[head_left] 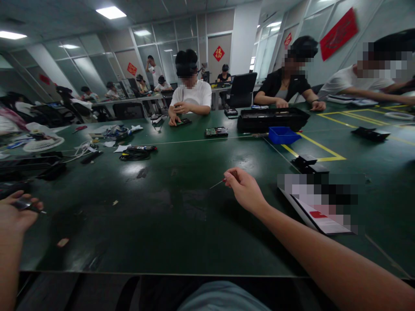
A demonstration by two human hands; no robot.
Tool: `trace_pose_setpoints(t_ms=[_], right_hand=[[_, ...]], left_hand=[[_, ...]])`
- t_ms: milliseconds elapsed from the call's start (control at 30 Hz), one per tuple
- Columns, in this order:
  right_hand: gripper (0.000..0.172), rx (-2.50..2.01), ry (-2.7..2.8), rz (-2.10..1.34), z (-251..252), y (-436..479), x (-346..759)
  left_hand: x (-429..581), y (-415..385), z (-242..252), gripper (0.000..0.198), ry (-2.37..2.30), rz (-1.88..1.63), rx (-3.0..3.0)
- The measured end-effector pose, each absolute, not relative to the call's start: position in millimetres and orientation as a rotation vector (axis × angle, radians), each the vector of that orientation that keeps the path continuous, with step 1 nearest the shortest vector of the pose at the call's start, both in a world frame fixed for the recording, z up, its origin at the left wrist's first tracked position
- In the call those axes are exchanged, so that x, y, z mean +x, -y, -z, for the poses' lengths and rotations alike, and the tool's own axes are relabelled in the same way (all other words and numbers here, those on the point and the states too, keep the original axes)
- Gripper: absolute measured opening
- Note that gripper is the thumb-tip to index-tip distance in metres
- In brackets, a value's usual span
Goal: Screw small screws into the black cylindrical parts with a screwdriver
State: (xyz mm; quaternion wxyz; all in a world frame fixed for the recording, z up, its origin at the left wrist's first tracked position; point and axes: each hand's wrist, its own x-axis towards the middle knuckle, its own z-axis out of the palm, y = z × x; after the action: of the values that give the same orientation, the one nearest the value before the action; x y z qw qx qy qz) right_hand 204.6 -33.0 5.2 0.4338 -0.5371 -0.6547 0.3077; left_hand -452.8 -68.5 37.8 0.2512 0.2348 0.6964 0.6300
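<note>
"What clothing shows?"

"Grey-blue cloth [223, 298], at the bottom centre of the frame, its upper edge softly curved. I can't tell which garment it is."

"And the arms?"

"The right forearm [308, 244], lower right, is bare and smooth, narrowing to the wrist [262, 207]. The left forearm [9, 268], at the lower left edge, is bare too."

"Hands?"

"Both ungloved: the right hand [242, 185], right of centre, looks slender; the frame's edge cuts the left hand [14, 220]."
</note>
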Motion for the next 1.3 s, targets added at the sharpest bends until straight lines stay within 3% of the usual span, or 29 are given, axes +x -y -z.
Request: trace_pose_setpoints(t_ms=[233, 633, 1100, 1300], right_hand=[[0.026, -1.337, 1.633, -0.777, -7.6, 34.6, 204.2], [0.026, -1.314, 1.631, -0.768, -4.9, 32.7, 204.2], [0.025, -1.324, 1.644, -0.776, -9.5, 36.7, 205.4], [0.026, -1.301, 1.642, -0.764, -5.8, 34.5, 205.3]], left_hand=[[-377.6, 49.6, -62.9, 0.023, -1.757, -1.925, 0.390], [-253.5, 10.7, -97.7, 0.036, -1.422, -1.857, 0.704], [-95.4, -10.6, -100.9, 0.032, -0.981, -1.519, 0.933], [-43.3, 2.2, -81.4, 0.046, -0.904, -1.240, 1.117]])
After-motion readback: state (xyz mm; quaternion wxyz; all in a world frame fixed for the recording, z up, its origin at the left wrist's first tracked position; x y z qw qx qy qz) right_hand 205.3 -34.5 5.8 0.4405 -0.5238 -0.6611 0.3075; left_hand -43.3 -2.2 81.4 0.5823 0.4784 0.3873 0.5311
